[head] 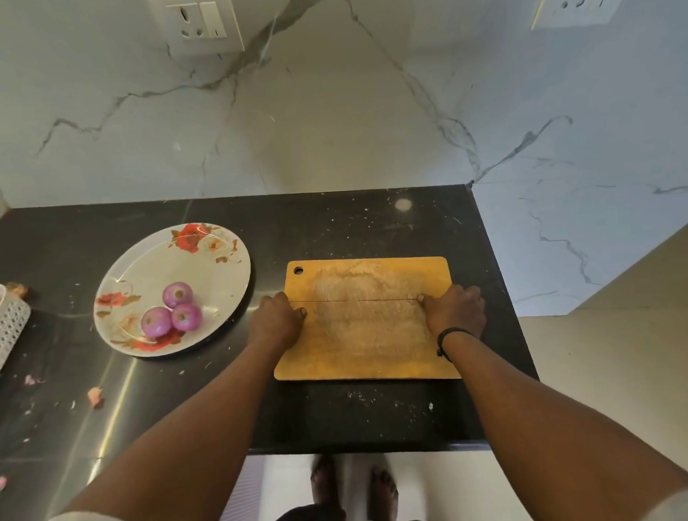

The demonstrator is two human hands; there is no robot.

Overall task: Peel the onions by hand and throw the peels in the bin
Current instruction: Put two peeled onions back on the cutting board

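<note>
Three peeled purple onions (176, 311) lie together on a white plate with red flowers (199, 264), left of centre on the black counter. A wooden cutting board (368, 338) lies to the right of the plate, its surface scratched and pale in the middle. My left hand (277, 317) grips the board's left edge, thumb on top. My right hand (454, 308) grips the right edge the same way. A few bits of onion peel (95, 396) lie on the counter at the left. No bin is in view.
A white perforated basket (1, 330) stands at the far left edge of the counter. The black counter (342, 419) ends just right of the board, with floor beyond. A marble wall with two sockets rises behind. My bare feet show below the counter's front edge.
</note>
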